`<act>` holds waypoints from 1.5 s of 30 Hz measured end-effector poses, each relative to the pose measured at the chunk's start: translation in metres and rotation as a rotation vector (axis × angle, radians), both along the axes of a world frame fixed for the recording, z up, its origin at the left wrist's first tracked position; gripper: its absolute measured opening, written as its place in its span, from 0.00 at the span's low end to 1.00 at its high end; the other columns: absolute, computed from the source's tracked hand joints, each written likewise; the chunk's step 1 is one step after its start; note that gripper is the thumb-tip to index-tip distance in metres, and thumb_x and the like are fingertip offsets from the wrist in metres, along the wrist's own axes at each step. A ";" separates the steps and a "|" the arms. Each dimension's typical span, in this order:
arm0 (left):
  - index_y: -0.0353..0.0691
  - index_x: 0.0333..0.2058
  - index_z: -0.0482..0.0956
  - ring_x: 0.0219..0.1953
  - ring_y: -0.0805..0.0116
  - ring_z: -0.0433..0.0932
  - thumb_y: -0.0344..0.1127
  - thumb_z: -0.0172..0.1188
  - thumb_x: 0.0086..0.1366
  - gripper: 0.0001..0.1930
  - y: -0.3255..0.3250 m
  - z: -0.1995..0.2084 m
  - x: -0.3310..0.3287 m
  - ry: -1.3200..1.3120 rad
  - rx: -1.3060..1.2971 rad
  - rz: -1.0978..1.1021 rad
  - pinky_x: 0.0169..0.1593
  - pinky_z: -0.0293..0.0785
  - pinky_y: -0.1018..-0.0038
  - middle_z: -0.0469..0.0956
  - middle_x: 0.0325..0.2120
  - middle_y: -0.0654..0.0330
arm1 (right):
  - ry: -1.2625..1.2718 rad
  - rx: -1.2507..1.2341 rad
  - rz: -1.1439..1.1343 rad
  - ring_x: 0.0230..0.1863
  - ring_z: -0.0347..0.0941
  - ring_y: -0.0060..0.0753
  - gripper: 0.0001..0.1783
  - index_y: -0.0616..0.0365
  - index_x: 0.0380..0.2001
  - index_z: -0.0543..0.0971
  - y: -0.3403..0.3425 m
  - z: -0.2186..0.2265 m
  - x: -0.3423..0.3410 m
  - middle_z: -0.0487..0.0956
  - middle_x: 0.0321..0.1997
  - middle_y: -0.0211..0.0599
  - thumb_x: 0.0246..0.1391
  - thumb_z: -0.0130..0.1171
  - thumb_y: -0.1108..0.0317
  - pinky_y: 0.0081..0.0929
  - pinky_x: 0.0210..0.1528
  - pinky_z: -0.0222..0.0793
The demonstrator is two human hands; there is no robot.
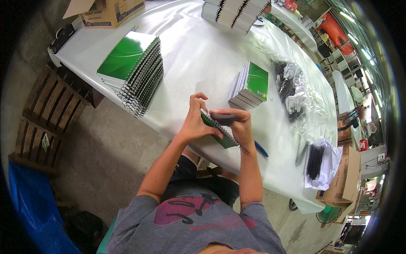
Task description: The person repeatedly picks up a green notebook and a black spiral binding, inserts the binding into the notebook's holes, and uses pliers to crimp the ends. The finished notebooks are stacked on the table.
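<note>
My left hand [196,120] grips a small green-covered notebook [223,141], tilted at the table's near edge. A dark wire coil [228,133] runs along its spine, and the loose end sticks out beside my right wrist. Closed around a dark, rounded, elongated tool [223,118], blurred by motion, my right hand [242,122] works at the upper end of that spine. The tool's exact kind is unclear. Next to my right wrist lies a slim blue-handled object [261,149]. Just beyond my hands stands a stack of green-covered notebooks [256,80] without visible coils.
Coil-bound green notebooks [131,59] are piled at the left. Plastic bags of black coils [289,86] lie at the right, with more coils [315,161] on white wrapping nearer. Bound paper stacks [232,15] and a cardboard box [112,12] stand at the far side.
</note>
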State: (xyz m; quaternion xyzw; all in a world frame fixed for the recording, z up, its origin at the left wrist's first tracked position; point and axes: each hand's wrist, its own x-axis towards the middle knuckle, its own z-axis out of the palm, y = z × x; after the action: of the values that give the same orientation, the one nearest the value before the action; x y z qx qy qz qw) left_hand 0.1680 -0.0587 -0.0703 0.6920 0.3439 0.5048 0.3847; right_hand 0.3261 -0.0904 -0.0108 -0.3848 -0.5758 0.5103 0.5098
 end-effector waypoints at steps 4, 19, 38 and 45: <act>0.41 0.36 0.54 0.51 0.61 0.58 0.46 0.82 0.18 0.49 0.000 -0.002 0.003 -0.049 0.016 0.008 0.51 0.62 0.68 0.56 0.42 0.54 | -0.423 -0.057 -0.147 0.28 0.72 0.15 0.14 0.62 0.35 0.82 0.009 -0.016 0.006 0.81 0.26 0.34 0.43 0.53 0.81 0.17 0.32 0.69; 0.38 0.36 0.70 0.30 0.77 0.66 0.30 0.66 0.54 0.14 -0.009 0.006 -0.004 -0.313 -0.320 -0.204 0.38 0.65 0.81 0.69 0.30 0.65 | -1.234 -0.151 -1.001 0.56 0.65 0.50 0.29 0.54 0.55 0.69 -0.098 -0.030 0.155 0.68 0.57 0.48 0.46 0.56 0.75 0.40 0.56 0.59; 0.34 0.32 0.79 0.36 0.70 0.76 0.13 0.64 0.47 0.13 -0.016 -0.007 0.002 -0.550 -0.145 -0.112 0.41 0.75 0.76 0.78 0.32 0.56 | -0.685 -0.004 -0.747 0.50 0.62 0.47 0.23 0.41 0.54 0.72 -0.124 -0.023 0.032 0.67 0.48 0.43 0.54 0.55 0.64 0.42 0.54 0.54; 0.34 0.33 0.81 0.32 0.67 0.77 0.14 0.66 0.40 0.17 -0.029 0.023 -0.004 -0.191 0.268 0.187 0.37 0.75 0.75 0.81 0.31 0.56 | -0.990 0.329 -0.591 0.53 0.62 0.43 0.22 0.39 0.50 0.76 -0.115 0.026 -0.032 0.67 0.49 0.41 0.48 0.62 0.62 0.50 0.57 0.50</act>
State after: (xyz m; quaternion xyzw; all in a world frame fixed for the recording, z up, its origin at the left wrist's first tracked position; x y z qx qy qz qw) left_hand 0.1636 -0.0875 -0.0472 0.6511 0.2982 0.6430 0.2712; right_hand 0.2940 -0.2057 0.0148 -0.6366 -0.6850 0.0112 0.3542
